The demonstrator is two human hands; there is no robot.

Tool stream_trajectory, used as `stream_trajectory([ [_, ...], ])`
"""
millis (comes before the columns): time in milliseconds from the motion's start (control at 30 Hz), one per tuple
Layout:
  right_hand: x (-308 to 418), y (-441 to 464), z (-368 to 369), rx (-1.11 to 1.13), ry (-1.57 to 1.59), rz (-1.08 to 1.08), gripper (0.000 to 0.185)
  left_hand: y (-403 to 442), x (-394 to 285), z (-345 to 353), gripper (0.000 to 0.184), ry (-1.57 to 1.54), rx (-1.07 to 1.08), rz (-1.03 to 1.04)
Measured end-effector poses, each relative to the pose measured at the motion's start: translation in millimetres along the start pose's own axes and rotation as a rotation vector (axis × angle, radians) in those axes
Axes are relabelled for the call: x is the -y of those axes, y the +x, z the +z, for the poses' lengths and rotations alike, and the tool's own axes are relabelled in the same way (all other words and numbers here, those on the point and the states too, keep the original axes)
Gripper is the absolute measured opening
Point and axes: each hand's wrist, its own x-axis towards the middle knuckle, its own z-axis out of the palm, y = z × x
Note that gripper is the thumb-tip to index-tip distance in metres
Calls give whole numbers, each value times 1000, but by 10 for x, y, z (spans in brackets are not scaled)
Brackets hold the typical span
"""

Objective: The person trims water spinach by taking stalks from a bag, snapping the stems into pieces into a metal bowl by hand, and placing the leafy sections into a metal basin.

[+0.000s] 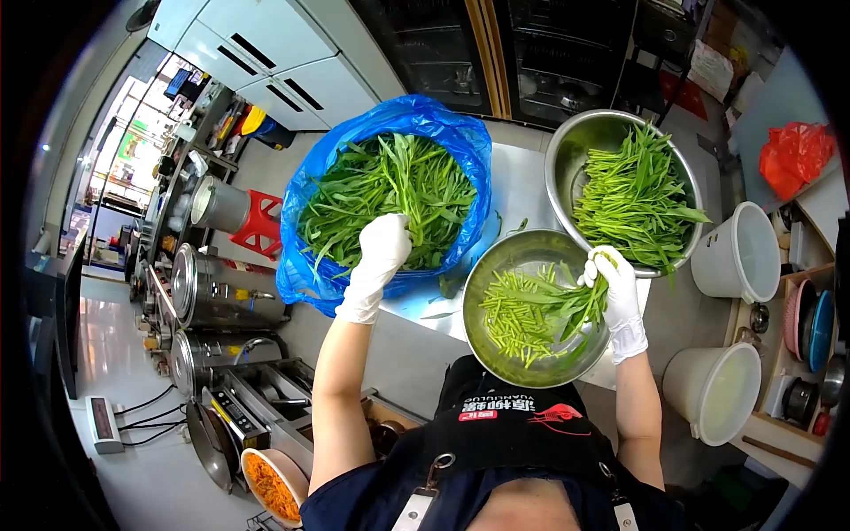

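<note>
My left hand (385,243), in a white glove, is closed at the near side of a blue plastic bag (297,230) full of leafy water spinach (390,173). Stems rise from its fingers, though the grip itself is partly hidden. My right hand (614,281), also gloved, is closed round a small bunch of water spinach (577,305), over the right side of a steel bowl (474,341). Short cut stem pieces (518,314) lie in that bowl. Behind it, a larger steel basin (560,142) holds a heap of long stems with leaves (633,195).
Bag, bowl and basin stand on a low metal table (518,181). White buckets (717,389) line the right side. Steel pots (199,288) and a red stool (258,226) are at left. A tub of shredded orange food (273,487) sits lower left.
</note>
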Motion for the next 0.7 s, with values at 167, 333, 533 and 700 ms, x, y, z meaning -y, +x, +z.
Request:
stream_trajectory([
  [167,12,16,-67,26,10,39,12,7,203,-335,15,-20,56,-65],
  [333,-10,53,16,63,56,77,15,51,303,-727,23,-396,367,-207],
  [533,-80,64,299,136,-174,101,17,-23,306,-890,19,-371,130,-300],
  [700,-167,68,439,182,-337,147,15,-108,371,-946,19,-468,-11,-272],
])
